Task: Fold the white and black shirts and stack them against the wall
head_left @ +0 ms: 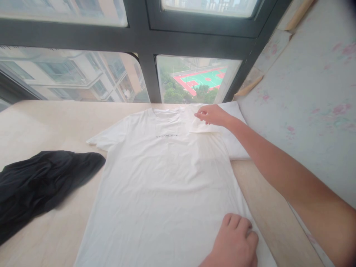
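A white T-shirt (167, 178) with dark lettering across the chest lies spread out, its collar toward the window. One short sleeve reaches out to the left; on the right, the sleeve part is turned inward over the shoulder. There my right hand (213, 114) pinches the turned-over cloth between thumb and fingers. Lower down, my left hand (236, 239) rests near the shirt's right side edge, fingers curled in on the fabric; its fingertips are hidden. Under the shirt's upper right lies a white folded cloth (237, 144), partly covered by my right forearm.
A crumpled black garment (44, 185) lies to the left on the pale beige surface (55, 122). Dark window frames (143, 40) rise behind the far edge. A flower-patterned wall (314, 104) with peeling paper borders the right side.
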{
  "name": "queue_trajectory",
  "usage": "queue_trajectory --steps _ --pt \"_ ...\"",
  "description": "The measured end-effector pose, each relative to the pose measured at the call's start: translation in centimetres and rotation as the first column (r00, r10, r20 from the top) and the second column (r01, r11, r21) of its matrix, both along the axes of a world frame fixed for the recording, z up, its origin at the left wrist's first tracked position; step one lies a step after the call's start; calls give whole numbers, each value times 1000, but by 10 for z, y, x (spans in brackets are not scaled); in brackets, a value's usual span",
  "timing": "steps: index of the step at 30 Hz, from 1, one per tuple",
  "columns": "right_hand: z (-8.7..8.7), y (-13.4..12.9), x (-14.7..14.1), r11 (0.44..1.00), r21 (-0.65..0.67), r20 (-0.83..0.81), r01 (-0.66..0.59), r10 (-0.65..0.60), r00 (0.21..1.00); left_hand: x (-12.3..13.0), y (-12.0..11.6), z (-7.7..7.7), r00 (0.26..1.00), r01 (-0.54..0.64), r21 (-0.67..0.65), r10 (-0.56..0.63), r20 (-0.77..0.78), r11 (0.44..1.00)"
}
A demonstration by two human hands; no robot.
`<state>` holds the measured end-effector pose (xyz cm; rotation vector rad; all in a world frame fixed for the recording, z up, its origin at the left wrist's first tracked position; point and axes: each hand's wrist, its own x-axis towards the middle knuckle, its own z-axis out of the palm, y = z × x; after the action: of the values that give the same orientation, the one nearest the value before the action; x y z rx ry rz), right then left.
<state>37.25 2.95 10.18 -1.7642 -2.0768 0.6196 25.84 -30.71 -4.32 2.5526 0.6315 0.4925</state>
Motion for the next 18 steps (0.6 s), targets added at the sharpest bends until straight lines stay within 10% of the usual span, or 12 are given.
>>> queue_trajectory --steps 10,18 --pt "-40 66 43 995 69 233 66 -80 969 35 -12 22 967 -58 -243 -6 -255 968" --pt "-44 118 35 993 -112 422 40 11 907 85 -31 -8 925 -204 -539 -19 -379 817"
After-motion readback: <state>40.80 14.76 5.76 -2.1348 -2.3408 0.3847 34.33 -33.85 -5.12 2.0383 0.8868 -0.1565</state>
